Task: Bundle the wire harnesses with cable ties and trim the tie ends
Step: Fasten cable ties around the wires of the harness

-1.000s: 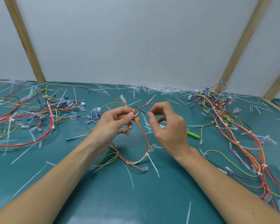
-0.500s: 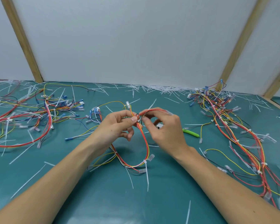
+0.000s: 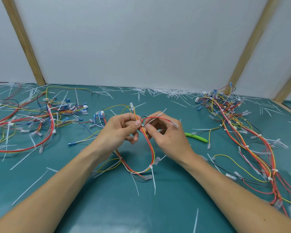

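From the head camera, both hands meet above the middle of a teal green table top. The left hand pinches a thin harness of red, yellow and orange wires between thumb and forefinger, the other fingers curled beneath. The right hand pinches a slim white plastic cable tie at the same spot – its free end slants up and to the right past the knuckles. Below the hands the harness hangs in a loop down to the table, already cinched by two white ties whose long untrimmed tails lie on the mat. Clear plastic terminal sleeves cap several wire ends; one stands just above the left thumb.

Just right of the right hand lies a tool with bright green handles, partly hidden by the hand. A heap of tied multicoloured harnesses trails down the right side – another tangle with blue connectors spreads across the left. Cut white tie ends litter the far edge by the white wall
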